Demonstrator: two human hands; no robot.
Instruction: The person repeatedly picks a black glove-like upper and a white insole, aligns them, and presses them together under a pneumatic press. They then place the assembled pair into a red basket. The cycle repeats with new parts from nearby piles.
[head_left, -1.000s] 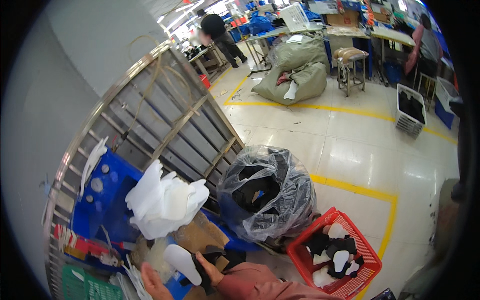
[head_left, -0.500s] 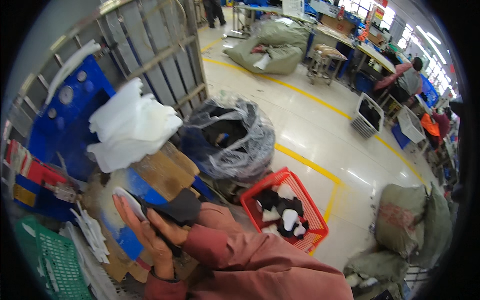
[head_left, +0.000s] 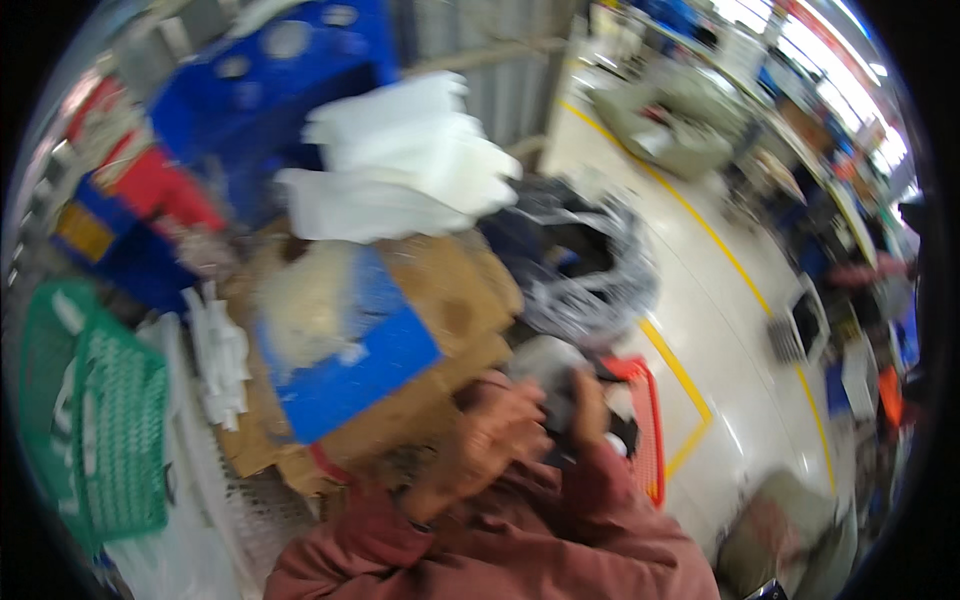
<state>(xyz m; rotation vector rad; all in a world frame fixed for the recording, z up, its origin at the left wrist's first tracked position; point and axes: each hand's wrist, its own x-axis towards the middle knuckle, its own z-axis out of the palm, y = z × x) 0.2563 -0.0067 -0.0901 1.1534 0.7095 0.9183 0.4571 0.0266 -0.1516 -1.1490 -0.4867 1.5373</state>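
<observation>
My right hand (head_left: 590, 408) is closed on a soft, sock-like piece (head_left: 545, 368), rounded and pale grey with darker parts, blurred by motion. Close on its left is my left hand (head_left: 492, 428), fingers curled in; whether anything is inside them is hidden. Both hands are in front of my body, beside the near edge of a stained cardboard sheet (head_left: 455, 310). On the cardboard lies a blue board (head_left: 370, 370) with a whitish smear. Just beyond my right hand is a red plastic basket (head_left: 655, 450) with black and white pieces in it.
White cut sheets (head_left: 400, 160) are stacked behind the blue board. A plastic bag (head_left: 610, 275) with dark contents stands beyond the hands. At left are a green basket (head_left: 120, 430) and white strips (head_left: 218, 355). Sacks (head_left: 775, 530) lie on the floor at right.
My hands have moved right, off the blue board to beside the red basket. They were pressed together around a black piece with a white sole-shaped part. The view has swung left.
</observation>
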